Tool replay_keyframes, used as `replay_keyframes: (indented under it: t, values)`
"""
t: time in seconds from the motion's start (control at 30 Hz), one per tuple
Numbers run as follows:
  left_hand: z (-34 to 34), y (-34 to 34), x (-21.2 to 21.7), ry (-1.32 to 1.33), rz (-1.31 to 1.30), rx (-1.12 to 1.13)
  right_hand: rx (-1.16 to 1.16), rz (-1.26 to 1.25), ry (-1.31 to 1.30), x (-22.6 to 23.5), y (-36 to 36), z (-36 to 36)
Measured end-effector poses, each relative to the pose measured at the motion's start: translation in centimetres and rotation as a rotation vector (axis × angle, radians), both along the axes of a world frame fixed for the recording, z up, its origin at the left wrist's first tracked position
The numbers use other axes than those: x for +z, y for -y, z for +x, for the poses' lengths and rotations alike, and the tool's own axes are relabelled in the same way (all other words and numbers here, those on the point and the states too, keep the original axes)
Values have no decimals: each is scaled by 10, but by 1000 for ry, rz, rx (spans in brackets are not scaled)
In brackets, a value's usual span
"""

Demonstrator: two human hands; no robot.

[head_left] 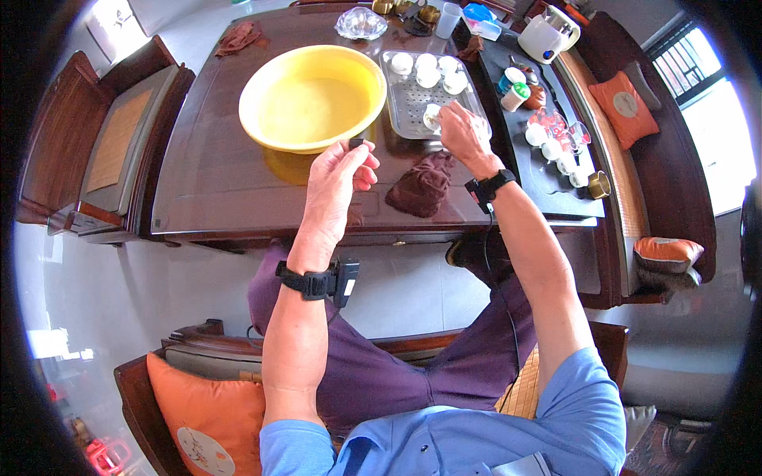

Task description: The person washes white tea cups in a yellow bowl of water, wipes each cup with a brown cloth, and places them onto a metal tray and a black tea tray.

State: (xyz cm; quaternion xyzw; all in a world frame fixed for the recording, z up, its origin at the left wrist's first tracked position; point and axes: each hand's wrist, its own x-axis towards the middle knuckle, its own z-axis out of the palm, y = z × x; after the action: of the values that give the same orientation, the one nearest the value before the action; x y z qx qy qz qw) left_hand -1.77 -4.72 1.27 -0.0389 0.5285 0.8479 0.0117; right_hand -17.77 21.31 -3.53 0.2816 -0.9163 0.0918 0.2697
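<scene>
My left hand (341, 178) is closed, pinching a small black object (355, 143) between thumb and fingers, just in front of the yellow basin (266, 136). What kind of object it is, I cannot make out. Over the near right part of a grey perforated tray (406, 99), my right hand (468, 139) has its fingers closed on a small white cup (431, 117). Several more white cups (427, 75) sit at the tray's far end. Between my hands and the table's front edge lies a crumpled dark brown cloth (421, 186).
On the black tea board (567, 190) at the right are white cups (552, 149), small containers (516, 97) and a brass-coloured cup (599, 185). A white kettle (548, 36) stands beyond. At the back are a clear glass bowl (361, 24) and a brown cloth (240, 37).
</scene>
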Motion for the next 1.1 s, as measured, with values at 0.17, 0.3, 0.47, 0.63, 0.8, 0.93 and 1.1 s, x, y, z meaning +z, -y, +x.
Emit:
replay_keyframes:
  t: [0.17, 0.3, 0.47, 0.63, 0.8, 0.93, 1.1]
  values:
    - [-2, 3, -4, 11, -46, 18, -25, 67, 47, 5, 5, 7]
    - [0, 1, -5, 43, -111, 2, -61, -5, 57, 19, 5, 24]
    - [1, -1, -7, 32, -148, -12, 112, -33, 141, 40, 8, 93]
    - [-5, -11, -15, 34, -186, -46, 188, 46, 255, 5, 8, 133]
    - [-7, -21, -19, 41, -292, -89, 207, 152, 98, 13, 6, 141]
    - [-6, -28, -22, 33, -384, -135, 179, 244, 77, 5, 6, 138]
    - [-5, -36, -24, 18, -442, -163, 110, -37, 292, -5, 4, 124]
